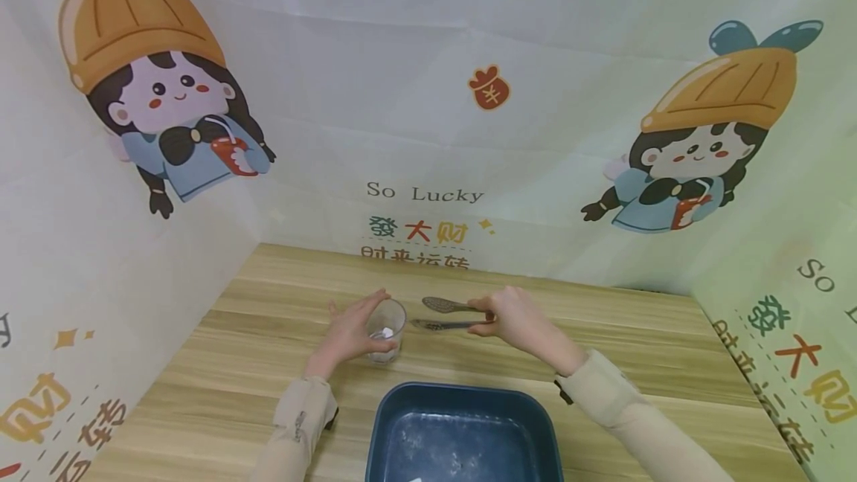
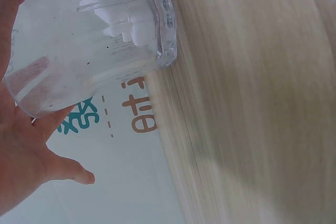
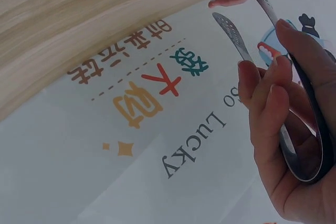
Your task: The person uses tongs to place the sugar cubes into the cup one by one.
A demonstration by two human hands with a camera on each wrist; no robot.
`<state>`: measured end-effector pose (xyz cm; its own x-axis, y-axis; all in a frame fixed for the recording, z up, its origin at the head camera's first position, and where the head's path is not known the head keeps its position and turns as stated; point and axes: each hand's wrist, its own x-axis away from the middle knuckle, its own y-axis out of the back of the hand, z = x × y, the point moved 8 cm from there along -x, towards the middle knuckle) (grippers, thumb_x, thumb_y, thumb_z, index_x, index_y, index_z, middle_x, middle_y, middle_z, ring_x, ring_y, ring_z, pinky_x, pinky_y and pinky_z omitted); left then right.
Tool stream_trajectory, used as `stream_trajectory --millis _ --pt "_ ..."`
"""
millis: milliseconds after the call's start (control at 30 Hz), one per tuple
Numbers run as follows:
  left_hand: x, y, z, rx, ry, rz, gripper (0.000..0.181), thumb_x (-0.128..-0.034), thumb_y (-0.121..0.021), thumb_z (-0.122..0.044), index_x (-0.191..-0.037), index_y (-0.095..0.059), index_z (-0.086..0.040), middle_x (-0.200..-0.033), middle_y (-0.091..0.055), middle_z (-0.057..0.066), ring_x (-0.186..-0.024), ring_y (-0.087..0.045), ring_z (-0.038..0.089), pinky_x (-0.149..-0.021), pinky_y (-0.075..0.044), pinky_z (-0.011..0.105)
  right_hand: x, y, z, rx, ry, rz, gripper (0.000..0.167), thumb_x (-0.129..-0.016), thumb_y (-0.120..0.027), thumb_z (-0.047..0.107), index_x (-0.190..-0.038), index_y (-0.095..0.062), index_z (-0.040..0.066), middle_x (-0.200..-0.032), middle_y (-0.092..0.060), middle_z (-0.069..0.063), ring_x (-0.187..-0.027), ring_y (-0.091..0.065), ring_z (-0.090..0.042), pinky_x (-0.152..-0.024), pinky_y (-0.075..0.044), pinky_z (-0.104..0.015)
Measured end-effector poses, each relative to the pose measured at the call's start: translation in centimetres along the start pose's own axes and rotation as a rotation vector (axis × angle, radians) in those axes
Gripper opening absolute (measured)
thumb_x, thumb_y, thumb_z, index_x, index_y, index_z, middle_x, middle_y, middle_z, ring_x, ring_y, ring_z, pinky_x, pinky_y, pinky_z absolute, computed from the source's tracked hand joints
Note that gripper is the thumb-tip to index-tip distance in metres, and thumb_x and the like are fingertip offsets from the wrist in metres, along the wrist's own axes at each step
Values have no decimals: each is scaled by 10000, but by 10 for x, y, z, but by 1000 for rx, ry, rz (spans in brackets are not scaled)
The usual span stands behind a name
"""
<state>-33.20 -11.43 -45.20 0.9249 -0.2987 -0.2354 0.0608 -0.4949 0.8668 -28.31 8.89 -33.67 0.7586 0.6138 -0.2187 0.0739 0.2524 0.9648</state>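
A clear glass (image 1: 391,316) with white pieces (image 2: 123,19) at its bottom stands on the wooden table. My left hand (image 1: 348,332) grips it from the left, thumb on the near side and fingers on the far side; one finger sticks out away from the glass in the left wrist view. Metal tongs (image 3: 315,124) with perforated tips are in my right hand (image 1: 518,322), its fingers and thumb on the two arms. The tongs' tips stand apart and point left toward the glass, with nothing between them.
A dark blue rectangular tray (image 1: 462,399) sits at the table's near edge, below and between the hands. A small white bit shows inside at its bottom. Printed cloth (image 1: 375,95) walls the wooden table (image 1: 268,296) at the back and sides.
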Motion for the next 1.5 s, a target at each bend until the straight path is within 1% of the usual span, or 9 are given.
stream_trajectory --millis 100,333,500,733,833,967,1133,1333,1500 --pt "0 0 0 2 -3 -1 855 -605 -764 -450 -1320 -409 -144 -1408 -382 82 -1229 -430 324 -924 -22 759 4 2 -1 12 -3 7 360 -731 -706 294 -1011 -680 69 -628 -650 16 -482 -442 13 -452 -345 -135" --pt "0 0 -1 3 -5 2 863 -600 -767 -447 -1321 -408 -137 -1408 -381 87 -1230 -427 327 -925 -29 759 15 9 -3 65 22 -11 330 -708 -723 302 -956 -697 85 -570 -617 40 -449 -394 19 -416 -301 -131" --pt "-1 1 -2 -1 -6 0 862 -603 -763 -450 -1320 -410 -126 -1413 -375 79 -1229 -428 327 -926 -27 760 23 11 -6 93 17 -1 348 -697 -734 288 -963 -699 67 -509 -572 53 -417 -340 18 -399 -259 -128" --pt "-2 2 -2 -4 2 9 859 -605 -761 -457 -1322 -407 -141 -1418 -369 66 -1237 -422 319 -934 -28 756 39 17 -3 145 46 4 328 -660 -760 288 -918 -716 90 -471 -540 76 -411 -355 22 -385 -245 -121" --pt "-2 2 -2 1 3 10 859 -606 -766 -445 -1324 -404 -143 -1410 -383 74 -1235 -425 319 -933 -28 757 47 20 -1 150 42 12 330 -650 -765 291 -913 -719 97 -463 -533 80 -402 -339 23 -374 -223 -120" --pt "-3 2 -3 9 0 8 853 -612 -767 -432 -1325 -403 -137 -1392 -407 92 -1227 -432 322 -928 -31 760 56 22 1 143 26 36 345 -648 -763 307 -928 -717 112 -465 -520 97 -404 -323 28 -364 -198 -120" --pt "-2 1 -2 6 5 12 856 -615 -764 -440 -1328 -399 -138 -1395 -402 89 -1231 -428 322 -931 -31 757 65 26 5 129 25 46 342 -653 -757 320 -933 -714 128 -473 -522 108 -415 -352 30 -368 -238 -128" --pt "-1 1 -2 6 -1 6 851 -610 -768 -430 -1320 -410 -124 -1396 -400 93 -1225 -431 331 -922 -31 763 76 23 10 102 4 108 381 -682 -718 388 -976 -704 146 -545 -590 101 -434 -412 32 -355 -262 -137" --pt "0 1 -2 2 -6 2 850 -611 -765 -438 -1316 -414 -117 -1397 -399 92 -1224 -434 326 -920 -33 766 84 17 16 53 36 127 382 -686 -720 366 -997 -695 145 -616 -660 58 -470 -506 18 -358 -287 -117"
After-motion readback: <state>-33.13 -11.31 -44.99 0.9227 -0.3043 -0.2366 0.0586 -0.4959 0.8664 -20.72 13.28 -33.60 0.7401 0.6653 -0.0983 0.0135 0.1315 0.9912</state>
